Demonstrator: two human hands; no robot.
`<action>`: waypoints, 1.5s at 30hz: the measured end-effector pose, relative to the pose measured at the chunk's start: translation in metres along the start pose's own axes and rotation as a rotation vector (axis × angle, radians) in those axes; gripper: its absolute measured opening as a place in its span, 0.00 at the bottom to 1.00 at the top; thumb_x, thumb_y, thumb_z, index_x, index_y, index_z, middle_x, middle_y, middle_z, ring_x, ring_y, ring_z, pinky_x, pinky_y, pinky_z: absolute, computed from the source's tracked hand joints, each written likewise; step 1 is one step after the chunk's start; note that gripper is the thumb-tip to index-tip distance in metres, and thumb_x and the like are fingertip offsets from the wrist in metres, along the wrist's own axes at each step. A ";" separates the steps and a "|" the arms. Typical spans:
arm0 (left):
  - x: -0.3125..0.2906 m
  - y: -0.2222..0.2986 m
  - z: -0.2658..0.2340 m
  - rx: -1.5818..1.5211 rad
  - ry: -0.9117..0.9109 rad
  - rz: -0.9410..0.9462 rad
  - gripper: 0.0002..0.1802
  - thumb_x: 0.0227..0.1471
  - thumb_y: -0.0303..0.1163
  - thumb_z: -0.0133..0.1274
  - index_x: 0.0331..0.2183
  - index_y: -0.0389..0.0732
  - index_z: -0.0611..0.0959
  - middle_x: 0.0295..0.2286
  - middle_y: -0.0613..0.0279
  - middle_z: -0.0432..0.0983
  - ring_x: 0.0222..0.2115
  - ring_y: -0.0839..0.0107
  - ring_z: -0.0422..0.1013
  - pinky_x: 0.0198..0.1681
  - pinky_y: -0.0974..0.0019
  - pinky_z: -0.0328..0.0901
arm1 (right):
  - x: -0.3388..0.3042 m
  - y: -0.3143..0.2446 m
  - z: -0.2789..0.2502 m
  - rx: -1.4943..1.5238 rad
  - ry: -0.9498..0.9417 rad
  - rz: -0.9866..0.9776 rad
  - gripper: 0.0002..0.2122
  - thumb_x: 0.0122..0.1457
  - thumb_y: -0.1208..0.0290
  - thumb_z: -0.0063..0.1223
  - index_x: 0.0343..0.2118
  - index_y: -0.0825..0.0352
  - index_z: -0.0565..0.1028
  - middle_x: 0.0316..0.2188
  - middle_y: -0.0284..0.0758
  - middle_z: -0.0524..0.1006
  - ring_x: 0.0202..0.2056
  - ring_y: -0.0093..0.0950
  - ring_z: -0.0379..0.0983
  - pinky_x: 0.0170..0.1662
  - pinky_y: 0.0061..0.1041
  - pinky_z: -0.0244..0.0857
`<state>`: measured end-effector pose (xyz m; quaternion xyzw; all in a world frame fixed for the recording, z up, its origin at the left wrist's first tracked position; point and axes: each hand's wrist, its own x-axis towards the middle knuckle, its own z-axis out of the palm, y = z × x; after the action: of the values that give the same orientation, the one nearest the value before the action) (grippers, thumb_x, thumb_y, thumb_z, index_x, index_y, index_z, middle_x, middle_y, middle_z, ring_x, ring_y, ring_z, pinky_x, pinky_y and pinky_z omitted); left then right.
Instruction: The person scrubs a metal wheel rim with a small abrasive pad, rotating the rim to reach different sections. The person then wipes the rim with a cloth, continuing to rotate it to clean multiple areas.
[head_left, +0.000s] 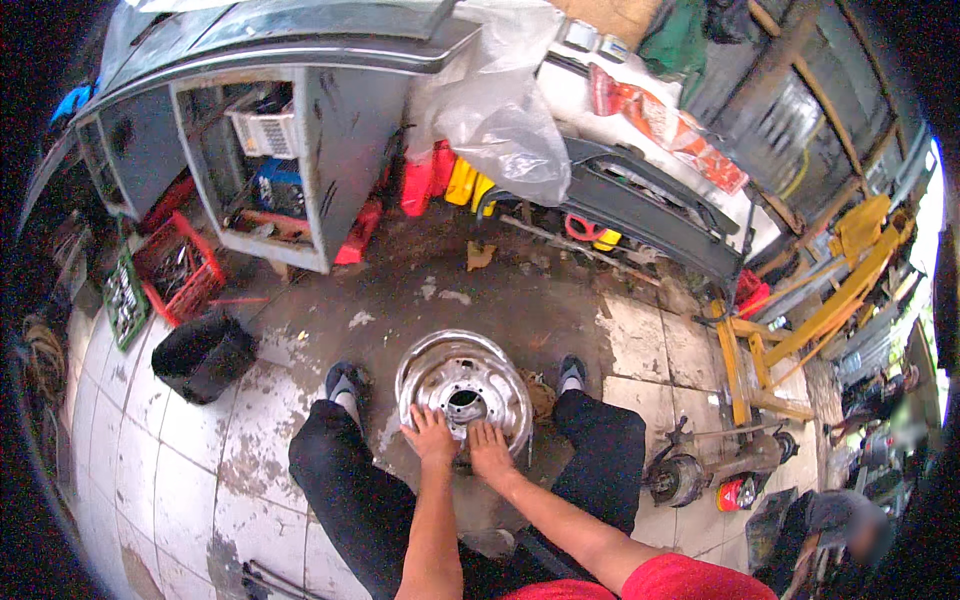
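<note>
Head view: two bare hands lie on a wheel rim, forearms coming up from the lower edge.
Left hand (pixel 432 438): palm down, fingers lightly spread and nearly straight, laid over the near left part of the rim; no grip shows.
Right hand (pixel 490 455): palm down, fingers straight and close together on the near edge; whether anything thin lies beneath them cannot be told.
Wheel rim (pixel 478 372): silvery and stained, directly under the fingers, its dark centre hole just beyond their tips.
Trouser legs (pixel 598 450): dark, one on either side of the fingers.
Shoes (pixel 346 380): farther out than the fingertips, left and right of the rim.
Axle (pixel 720 465): rusty, well right of the fingers, with a red can (pixel 736 494) just beside it.
Bucket (pixel 203 357): black, well left of and beyond the fingers.
Red crate (pixel 172 313): farther left, past the bucket.
Yellow frame (pixel 735 375): beyond the fingers, far right.
Cabinet (pixel 355 150): grey, far beyond the fingers, leftward.
Plastic sheet (pixel 505 135): clear, farthest ahead of the fingertips.
</note>
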<state>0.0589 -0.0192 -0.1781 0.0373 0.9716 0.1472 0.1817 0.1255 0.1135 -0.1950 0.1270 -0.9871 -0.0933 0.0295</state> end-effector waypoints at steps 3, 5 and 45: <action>-0.002 -0.015 0.010 0.156 -0.014 0.006 0.41 0.49 0.43 0.52 0.63 0.50 0.58 0.64 0.58 0.44 0.65 0.50 0.33 0.60 0.29 0.35 | 0.014 -0.001 -0.014 0.043 -0.047 0.095 0.23 0.56 0.72 0.40 0.54 0.77 0.65 0.55 0.49 0.66 0.56 0.42 0.62 0.61 0.43 0.48; -0.001 -0.018 0.017 0.189 0.045 0.010 0.36 0.53 0.40 0.48 0.62 0.50 0.59 0.64 0.58 0.44 0.65 0.50 0.34 0.59 0.28 0.36 | 0.019 -0.008 -0.018 0.031 -0.087 0.124 0.23 0.55 0.71 0.41 0.54 0.77 0.64 0.55 0.50 0.66 0.57 0.42 0.61 0.61 0.44 0.47; 0.070 -0.016 -0.274 -0.225 -0.064 0.433 0.38 0.51 0.53 0.54 0.56 0.39 0.68 0.51 0.44 0.69 0.52 0.51 0.66 0.55 0.54 0.62 | -0.003 -0.006 -0.005 0.052 -0.160 0.189 0.25 0.61 0.66 0.38 0.59 0.76 0.57 0.61 0.51 0.57 0.62 0.46 0.51 0.62 0.51 0.42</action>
<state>-0.1065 -0.0999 0.0372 0.2288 0.9121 0.2888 0.1797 0.1306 0.1076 -0.1917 0.0264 -0.9959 -0.0745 -0.0440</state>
